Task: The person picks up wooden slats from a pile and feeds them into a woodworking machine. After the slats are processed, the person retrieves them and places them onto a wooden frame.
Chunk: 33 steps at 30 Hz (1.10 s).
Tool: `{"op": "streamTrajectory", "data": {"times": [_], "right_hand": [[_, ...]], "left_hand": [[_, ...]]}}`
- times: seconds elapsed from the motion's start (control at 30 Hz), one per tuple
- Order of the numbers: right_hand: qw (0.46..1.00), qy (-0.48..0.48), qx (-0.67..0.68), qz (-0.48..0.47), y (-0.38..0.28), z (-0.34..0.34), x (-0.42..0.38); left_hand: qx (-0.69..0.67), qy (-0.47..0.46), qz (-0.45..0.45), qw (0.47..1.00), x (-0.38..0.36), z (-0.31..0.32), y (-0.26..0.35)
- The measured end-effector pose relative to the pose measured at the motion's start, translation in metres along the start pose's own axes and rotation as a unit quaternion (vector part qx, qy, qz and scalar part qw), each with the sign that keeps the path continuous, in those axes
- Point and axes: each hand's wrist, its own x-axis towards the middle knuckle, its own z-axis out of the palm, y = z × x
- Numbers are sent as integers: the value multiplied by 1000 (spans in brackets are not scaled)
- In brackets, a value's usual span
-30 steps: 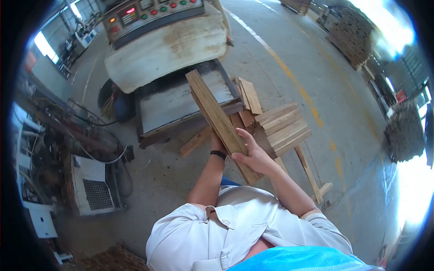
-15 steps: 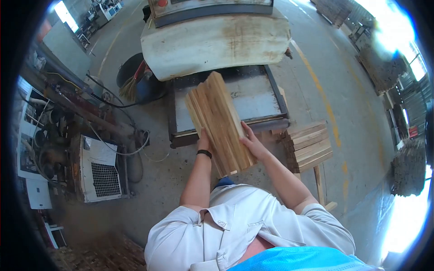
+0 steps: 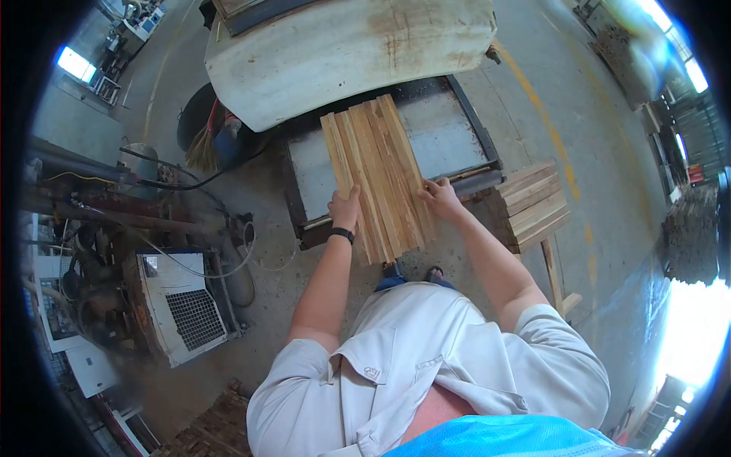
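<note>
Several long wooden strips [image 3: 378, 179] lie side by side in a bundle over the metal tray-like bed [image 3: 308, 183] of a machine, their near ends sticking out past its front edge. My left hand [image 3: 345, 207], with a black band on the wrist, grips the bundle's left side. On the opposite side, my right hand [image 3: 442, 199] is closed on the right edge of the strips. The strips' ends are slightly uneven. Fingers under the wood are hidden.
A stained white machine cover [image 3: 350, 57] rises behind the bed. Another stack of wooden strips [image 3: 537, 204] stands at right on a wooden support. A broom [image 3: 202, 150] and dark bin are at left, near a white unit with a black grille [image 3: 196, 316] and hoses.
The bundle has come down from a tilted hold to a flatter position over the bed, its strips spread wider. Both hands still grip its sides. The camera view has shifted.
</note>
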Motion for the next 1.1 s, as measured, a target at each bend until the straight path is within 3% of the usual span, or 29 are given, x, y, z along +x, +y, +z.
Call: {"op": "streamTrajectory", "data": {"times": [0.03, 0.07, 0.1, 0.13, 0.2, 0.23, 0.3, 0.33, 0.4, 0.5, 0.6, 1.1], "right_hand": [[999, 23, 44, -22, -4, 1, -9], [994, 46, 87, -44, -8, 2, -18], [994, 43, 87, -44, -16, 2, -33], [991, 85, 43, -91, -27, 1, -51], [982, 123, -1, -140, -33, 5, -78], [976, 116, -56, -178, -33, 8, -88], [964, 105, -109, -219, -28, 13, -105], [954, 56, -148, -255, -25, 13, -110], [937, 4, -187, -295, -20, 15, -113], [922, 4, -225, -317, -10, 25, -104], [901, 71, -248, -350, 0, 33, -91], [896, 108, -241, -357, -19, 11, -2]], "left_hand": [[2, -1, -3, 1000, -1, -2, -14], [-14, -22, 73, 997, -4, -6, -30], [-30, -41, 150, 987, -10, -10, -43], [-30, -39, 148, 988, -22, -12, -55], [162, -9, 340, 926, -56, -15, -77], [163, -6, 337, 927, -76, -15, -79], [343, -48, 344, 873, -114, -9, -73], [343, -43, 340, 874, -119, -3, -73], [475, -99, 333, 809, -126, 7, -73], [484, -38, 374, 790, -116, 22, -85], [495, -23, 377, 782, -108, 27, -85], [524, -5, 389, 757, -34, 29, -24]]}}
